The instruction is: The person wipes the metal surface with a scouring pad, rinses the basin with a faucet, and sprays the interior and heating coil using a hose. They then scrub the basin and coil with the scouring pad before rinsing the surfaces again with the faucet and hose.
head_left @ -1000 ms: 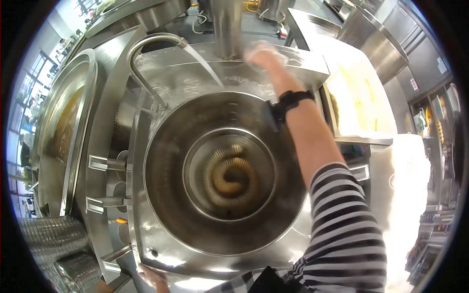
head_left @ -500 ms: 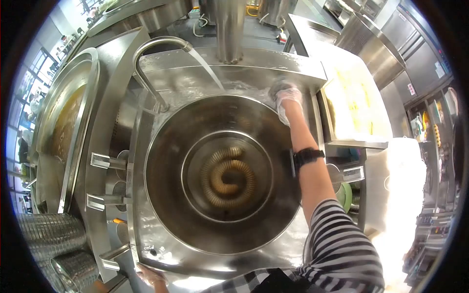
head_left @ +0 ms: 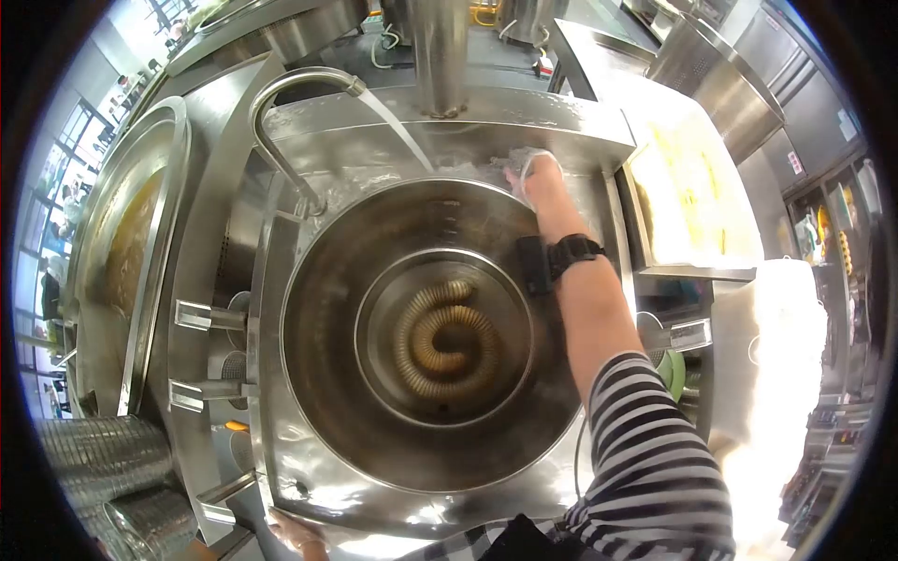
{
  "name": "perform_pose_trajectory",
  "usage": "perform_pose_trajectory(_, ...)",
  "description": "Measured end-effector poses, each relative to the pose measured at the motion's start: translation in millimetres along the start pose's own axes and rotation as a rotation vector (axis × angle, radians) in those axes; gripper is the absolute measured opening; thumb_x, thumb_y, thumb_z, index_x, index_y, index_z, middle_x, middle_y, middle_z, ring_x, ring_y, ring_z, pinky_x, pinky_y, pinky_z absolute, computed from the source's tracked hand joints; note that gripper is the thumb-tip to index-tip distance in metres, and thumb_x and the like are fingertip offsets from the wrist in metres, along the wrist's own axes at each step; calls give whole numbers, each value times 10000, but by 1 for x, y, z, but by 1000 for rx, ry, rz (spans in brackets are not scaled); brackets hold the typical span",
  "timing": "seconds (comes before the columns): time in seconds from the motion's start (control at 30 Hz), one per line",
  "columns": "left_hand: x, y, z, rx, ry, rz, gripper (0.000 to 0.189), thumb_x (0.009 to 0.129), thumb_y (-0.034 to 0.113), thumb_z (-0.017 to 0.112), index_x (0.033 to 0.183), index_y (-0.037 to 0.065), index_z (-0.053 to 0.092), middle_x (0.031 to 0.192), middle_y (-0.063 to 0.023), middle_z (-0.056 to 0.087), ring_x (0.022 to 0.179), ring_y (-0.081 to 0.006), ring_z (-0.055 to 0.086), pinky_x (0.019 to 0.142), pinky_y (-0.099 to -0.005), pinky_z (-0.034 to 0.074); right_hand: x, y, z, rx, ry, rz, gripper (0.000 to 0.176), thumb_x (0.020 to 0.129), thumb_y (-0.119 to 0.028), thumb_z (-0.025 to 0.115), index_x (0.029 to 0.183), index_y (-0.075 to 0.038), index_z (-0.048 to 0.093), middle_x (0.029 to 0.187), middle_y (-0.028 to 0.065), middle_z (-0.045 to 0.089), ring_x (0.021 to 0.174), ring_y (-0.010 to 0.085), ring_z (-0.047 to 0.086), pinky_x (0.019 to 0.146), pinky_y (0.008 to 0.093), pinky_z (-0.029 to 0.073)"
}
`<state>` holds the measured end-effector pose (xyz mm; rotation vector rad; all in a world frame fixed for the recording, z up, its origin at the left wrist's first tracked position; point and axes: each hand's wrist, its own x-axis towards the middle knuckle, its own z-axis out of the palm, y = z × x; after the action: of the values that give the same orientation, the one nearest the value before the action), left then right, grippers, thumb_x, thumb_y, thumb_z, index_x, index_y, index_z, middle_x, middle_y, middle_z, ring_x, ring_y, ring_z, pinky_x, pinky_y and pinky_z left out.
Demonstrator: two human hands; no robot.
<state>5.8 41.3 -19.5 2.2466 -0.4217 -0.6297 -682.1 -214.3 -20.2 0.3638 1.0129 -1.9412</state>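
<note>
My right hand [head_left: 536,176], in a clear plastic glove, reaches over the back right rim of a large round steel pot [head_left: 318,374] to the wet metal surface behind it. Its fingers look curled; whatever they hold is hidden. A dark watch [head_left: 572,252] is on that wrist. My left hand [head_left: 297,533], also in a clear glove, rests at the front left edge of the steel counter [head_left: 355,510], partly cut off by the frame. Inside the pot lies a coiled ribbed element [head_left: 447,341]. From a curved faucet [head_left: 299,79] water runs down behind the pot.
On the left stands a wide pan [head_left: 131,224] with brownish liquid. Two metal handles [head_left: 206,316] jut out beside the counter. To the right are a bright tray [head_left: 692,187], a tall steel pot [head_left: 716,79] and a white cloth-like cover [head_left: 767,374]. A vertical steel pipe [head_left: 440,56] rises behind.
My right hand has shifted slightly left and its wrist is more bent, with the forearm turned. The view has moved a little. My left hand stays at the edge, and water keeps running.
</note>
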Motion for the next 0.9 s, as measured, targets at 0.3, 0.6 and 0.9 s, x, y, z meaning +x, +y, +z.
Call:
perform_pose_trajectory(0.3,-4,6,13,198,86,8,612,844,477,442,1214,-10,420,1146,-194,522,991,-309,543,871,-351,446,-14,-78,-40,-1604,70,-804,368,739,-186,565,1098,-111,545,1057,82,577,980,219,524,860,322,412)
perform_pose_trajectory(0.6,4,-3,11,388,165,39,578,834,494,403,1125,4,497,1036,-188,571,930,-314,562,814,-363,458,-25,-125,-31,-1725,459,-1273,367,749,-171,541,1113,-134,558,987,119,605,946,255,571,827,344,450)
perform_pose_trajectory(0.9,30,-27,-14,669,254,23,624,813,572,387,1085,33,544,979,-180,605,883,-317,585,782,-375,471,-36,-35,103,-2104,4,-921,369,740,-292,492,1058,-150,614,1096,87,590,1004,249,565,861,389,443)
